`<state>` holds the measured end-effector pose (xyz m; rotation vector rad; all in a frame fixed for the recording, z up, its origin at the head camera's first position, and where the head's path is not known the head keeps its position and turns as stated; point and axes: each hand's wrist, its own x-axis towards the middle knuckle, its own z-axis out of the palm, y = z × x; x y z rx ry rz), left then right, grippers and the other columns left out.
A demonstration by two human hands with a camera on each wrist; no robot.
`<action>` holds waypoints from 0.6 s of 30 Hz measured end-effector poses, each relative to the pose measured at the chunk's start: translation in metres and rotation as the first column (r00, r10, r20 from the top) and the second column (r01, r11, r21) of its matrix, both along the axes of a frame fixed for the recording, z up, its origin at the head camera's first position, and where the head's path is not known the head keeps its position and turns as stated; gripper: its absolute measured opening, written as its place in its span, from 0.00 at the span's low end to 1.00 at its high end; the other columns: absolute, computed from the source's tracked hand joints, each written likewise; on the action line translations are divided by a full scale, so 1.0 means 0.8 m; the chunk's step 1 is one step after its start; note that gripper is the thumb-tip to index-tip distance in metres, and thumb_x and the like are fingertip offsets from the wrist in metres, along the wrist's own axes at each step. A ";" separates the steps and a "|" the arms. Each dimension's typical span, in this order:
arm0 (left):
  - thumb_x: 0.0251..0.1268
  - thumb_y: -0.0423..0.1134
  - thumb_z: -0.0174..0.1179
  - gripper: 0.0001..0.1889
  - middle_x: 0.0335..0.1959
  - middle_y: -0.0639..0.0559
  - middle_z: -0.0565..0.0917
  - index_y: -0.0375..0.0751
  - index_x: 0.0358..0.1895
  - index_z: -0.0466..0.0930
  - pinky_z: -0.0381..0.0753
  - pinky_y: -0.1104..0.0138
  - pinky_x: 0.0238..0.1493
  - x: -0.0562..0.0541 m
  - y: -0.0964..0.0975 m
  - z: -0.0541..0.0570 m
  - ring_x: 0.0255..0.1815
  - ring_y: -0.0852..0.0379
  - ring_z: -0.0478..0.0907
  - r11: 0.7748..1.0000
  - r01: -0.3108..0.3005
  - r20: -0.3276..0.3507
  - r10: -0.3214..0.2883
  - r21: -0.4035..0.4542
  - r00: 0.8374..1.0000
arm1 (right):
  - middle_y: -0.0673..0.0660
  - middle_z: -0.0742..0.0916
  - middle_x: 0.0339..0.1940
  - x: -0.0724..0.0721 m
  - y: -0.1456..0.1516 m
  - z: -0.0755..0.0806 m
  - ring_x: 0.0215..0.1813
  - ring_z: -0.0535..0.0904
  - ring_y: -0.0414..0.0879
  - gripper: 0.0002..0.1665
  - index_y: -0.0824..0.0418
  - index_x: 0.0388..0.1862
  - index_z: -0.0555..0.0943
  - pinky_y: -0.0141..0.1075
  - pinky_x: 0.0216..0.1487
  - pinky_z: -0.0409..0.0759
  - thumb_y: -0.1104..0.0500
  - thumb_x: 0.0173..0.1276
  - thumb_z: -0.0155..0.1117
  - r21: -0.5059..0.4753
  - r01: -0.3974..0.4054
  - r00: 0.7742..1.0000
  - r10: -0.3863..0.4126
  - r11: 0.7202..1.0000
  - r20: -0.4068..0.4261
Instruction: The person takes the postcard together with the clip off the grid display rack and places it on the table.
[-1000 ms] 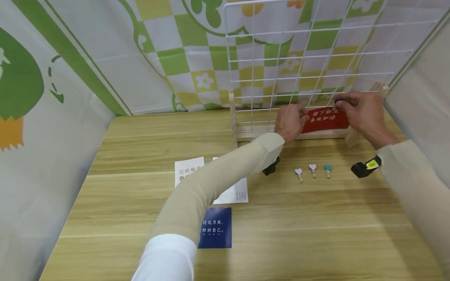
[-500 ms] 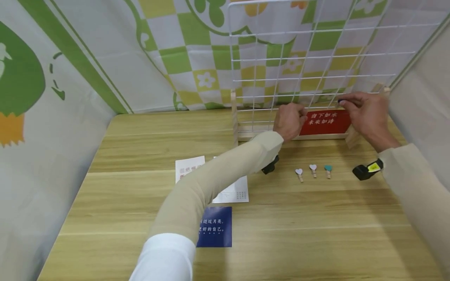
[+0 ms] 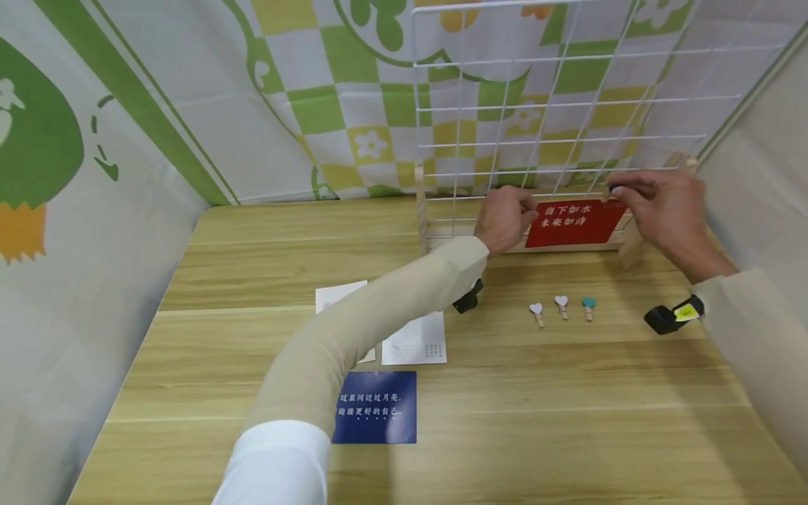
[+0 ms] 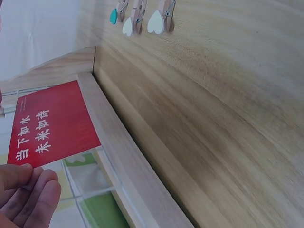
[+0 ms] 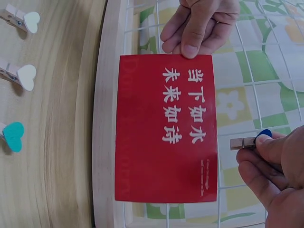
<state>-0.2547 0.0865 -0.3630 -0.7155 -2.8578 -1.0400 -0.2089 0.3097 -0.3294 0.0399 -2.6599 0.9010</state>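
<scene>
My left hand [image 3: 503,219] pinches the left edge of a red card [image 3: 574,224] with white Chinese characters, thumb in front and fingers behind. The card stands against the lower part of a white wire grid [image 3: 499,144]. My right hand [image 3: 669,210] pinches a small wooden clothespin [image 5: 243,143] with a dark blue heart by its heart end. In the right wrist view the clothespin's tip points at the card, a short gap from its upper edge. From the left wrist, the card [image 4: 57,123] shows tilted close over the grid's wooden base.
Two clothespins with white hearts [image 3: 536,308] and one with a teal heart [image 3: 589,303] lie on the table [image 3: 536,421]. White cards [image 3: 423,340] and a dark blue card [image 3: 379,408] lie partly under my left forearm. Wooden feet [image 3: 421,210] hold the grid.
Both the red card and my left hand have shifted left. My right hand has moved slightly right and down, still pinching the blue-heart clothespin.
</scene>
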 end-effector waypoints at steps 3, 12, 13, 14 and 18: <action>0.70 0.39 0.61 0.07 0.38 0.53 0.89 0.43 0.41 0.87 0.78 0.77 0.37 0.000 -0.009 0.002 0.37 0.62 0.84 1.000 0.005 0.013 -0.005 0.017 1.000 | 0.20 0.82 0.34 0.006 0.001 0.002 0.29 0.68 0.05 0.15 0.65 0.52 0.85 0.24 0.15 0.59 0.58 0.72 0.62 -0.040 -0.030 1.000 0.031 0.999 0.008; 0.66 0.36 0.64 0.05 0.37 0.50 0.90 0.39 0.38 0.87 0.76 0.78 0.34 0.005 -0.036 0.010 0.38 0.59 0.85 0.997 -0.006 0.062 0.001 0.074 0.998 | 0.41 0.89 0.41 0.020 0.001 0.003 0.30 0.67 0.04 0.14 0.63 0.49 0.86 0.26 0.14 0.57 0.57 0.70 0.64 0.021 -0.028 1.000 0.028 0.999 0.002; 0.65 0.36 0.64 0.05 0.37 0.49 0.90 0.39 0.38 0.87 0.76 0.78 0.34 0.006 -0.039 0.011 0.38 0.59 0.85 0.997 -0.006 0.068 0.001 0.073 0.998 | 0.32 0.87 0.38 0.021 0.001 0.003 0.30 0.67 0.04 0.14 0.63 0.49 0.87 0.27 0.14 0.57 0.56 0.70 0.64 0.018 -0.030 1.000 0.030 0.999 0.001; 0.65 0.35 0.64 0.05 0.37 0.49 0.90 0.39 0.38 0.87 0.76 0.78 0.34 0.007 -0.042 0.013 0.38 0.59 0.85 0.997 -0.005 0.078 -0.001 0.076 0.997 | 0.26 0.85 0.35 0.022 0.001 0.003 0.29 0.67 0.04 0.14 0.62 0.49 0.87 0.28 0.13 0.55 0.56 0.70 0.65 0.022 -0.031 1.000 0.031 0.999 0.002; 0.65 0.34 0.63 0.05 0.36 0.48 0.89 0.38 0.37 0.87 0.78 0.76 0.34 0.011 -0.054 0.016 0.35 0.59 0.84 0.997 0.010 0.111 -0.018 0.072 0.994 | 0.08 0.70 0.24 0.027 0.001 0.001 0.30 0.68 0.05 0.14 0.62 0.48 0.87 0.21 0.17 0.61 0.57 0.69 0.66 0.003 -0.047 0.999 0.047 0.999 -0.006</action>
